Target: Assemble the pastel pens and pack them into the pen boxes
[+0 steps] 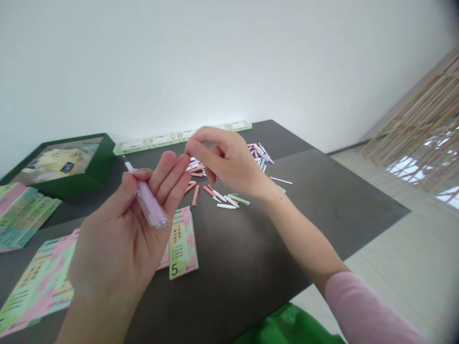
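A lilac pen (150, 206) lies across the palm of my left hand (118, 239), its thin pale tip pointing up and away. The left thumb and index finger pinch it near the tip, while the other fingers stretch out side by side. My right hand (227, 160) is just beside the left fingertips, with thumb and index finger brought together. Whatever sits in that pinch, if anything, is hidden. Beyond and below the right hand, loose white, pink and green pen parts (226, 206) are scattered on the dark table (244, 258).
A green box (89, 179) with packets inside stands at the back left. Printed cards (39, 282) and stacked cartons (21, 217) lie at left, with another card (183, 243) in the middle. Flat boxes (163, 140) line the wall. A thin white stick (281, 180) lies at right.
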`<state>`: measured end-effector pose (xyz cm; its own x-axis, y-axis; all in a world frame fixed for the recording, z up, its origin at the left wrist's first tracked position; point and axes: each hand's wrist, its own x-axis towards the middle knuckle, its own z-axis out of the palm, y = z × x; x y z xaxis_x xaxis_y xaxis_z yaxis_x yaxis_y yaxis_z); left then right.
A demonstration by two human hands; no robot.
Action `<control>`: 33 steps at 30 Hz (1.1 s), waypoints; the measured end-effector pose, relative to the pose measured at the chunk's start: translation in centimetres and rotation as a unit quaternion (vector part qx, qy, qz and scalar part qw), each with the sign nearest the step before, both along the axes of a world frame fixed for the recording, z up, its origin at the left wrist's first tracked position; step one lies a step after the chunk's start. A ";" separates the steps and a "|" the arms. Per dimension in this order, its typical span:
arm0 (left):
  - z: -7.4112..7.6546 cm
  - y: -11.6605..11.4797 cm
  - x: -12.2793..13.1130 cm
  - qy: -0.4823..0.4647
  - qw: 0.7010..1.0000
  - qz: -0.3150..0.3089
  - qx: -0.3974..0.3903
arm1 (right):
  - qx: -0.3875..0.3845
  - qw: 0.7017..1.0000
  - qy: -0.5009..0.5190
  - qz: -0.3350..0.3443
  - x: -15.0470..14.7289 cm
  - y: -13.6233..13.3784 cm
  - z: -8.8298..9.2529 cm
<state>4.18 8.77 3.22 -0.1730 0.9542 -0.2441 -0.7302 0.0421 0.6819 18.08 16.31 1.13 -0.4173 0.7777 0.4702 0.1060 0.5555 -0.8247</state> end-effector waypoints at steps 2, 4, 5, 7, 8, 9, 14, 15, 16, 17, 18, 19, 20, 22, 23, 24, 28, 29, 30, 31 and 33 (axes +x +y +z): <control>0.1 0.2 0.0 0.000 1.000 0.014 0.000 | -0.023 0.999 0.004 0.025 0.8 -1.0 -1.1; 0.0 0.4 -0.1 0.001 1.000 0.003 0.015 | -0.031 0.998 -0.001 0.045 1.3 -2.0 -1.6; -0.1 0.4 -0.2 0.005 0.999 0.000 0.033 | -0.029 0.998 -0.011 0.051 1.4 -2.5 -1.7; -0.5 0.5 -0.4 0.019 0.998 -0.012 0.065 | -0.019 0.997 -0.039 0.059 1.6 -3.3 -1.6; -0.7 0.5 -0.4 0.029 0.996 -0.013 0.086 | -0.011 0.997 -0.053 0.062 1.6 -3.7 -1.4; -1.1 0.6 -0.5 0.043 0.993 -0.014 0.108 | -0.002 0.996 -0.066 0.064 1.5 -4.0 -1.2; -4.5 0.8 0.4 0.157 0.967 -0.002 0.202 | 0.018 0.993 -0.114 0.030 1.4 -4.6 -2.1; -5.3 0.7 0.6 0.179 0.960 -0.007 0.213 | 0.014 0.991 -0.129 0.021 1.3 -4.6 -2.6; -6.0 0.7 0.8 0.196 0.955 -0.015 0.222 | 0.012 0.989 -0.150 0.013 1.2 -4.5 -3.2; -6.6 0.5 1.0 0.207 0.951 -0.028 0.228 | 0.015 0.985 -0.173 0.002 1.1 -4.5 -3.7; -7.1 0.4 1.0 0.215 0.948 -0.045 0.231 | 0.022 0.980 -0.199 -0.013 1.0 -4.6 -4.1; -7.4 0.3 1.0 0.221 0.946 -0.058 0.230 | 0.034 0.973 -0.226 -0.030 0.8 -4.7 -4.4; -7.6 0.1 1.0 0.228 0.944 -0.066 0.229 | 0.049 0.965 -0.253 -0.048 0.5 -4.8 -4.6; -7.9 -0.1 0.8 0.249 0.940 -0.079 0.218 | 0.086 0.948 -0.297 -0.078 0.1 -5.2 -4.7; -8.0 -0.1 0.7 0.263 0.938 -0.079 0.214 | 0.099 0.939 -0.318 -0.084 -0.1 -5.4 -4.7; -8.2 -0.1 0.6 0.277 0.934 -0.076 0.210 | 0.104 0.932 -0.338 -0.084 -0.2 -5.6 -4.8; -9.7 0.2 -0.1 0.366 0.905 -0.057 0.208 | 0.053 0.931 -0.358 -0.044 -0.3 -5.8 -5.7; -10.1 0.4 -0.5 0.415 0.885 -0.056 0.204 | 0.031 0.934 -0.354 -0.037 -0.2 -5.8 -6.2; -10.5 0.5 -0.8 0.472 0.857 -0.060 0.195 | 0.008 0.935 -0.353 -0.033 -0.1 -5.7 -6.8; -10.9 0.7 -1.3 0.531 0.824 -0.066 0.184 | -0.013 0.934 -0.356 -0.027 0.1 -5.6 -7.4; -11.6 0.9 -2.1 0.632 0.755 -0.087 0.155 | -0.040 0.928 -0.370 -0.006 0.3 -5.6 -8.7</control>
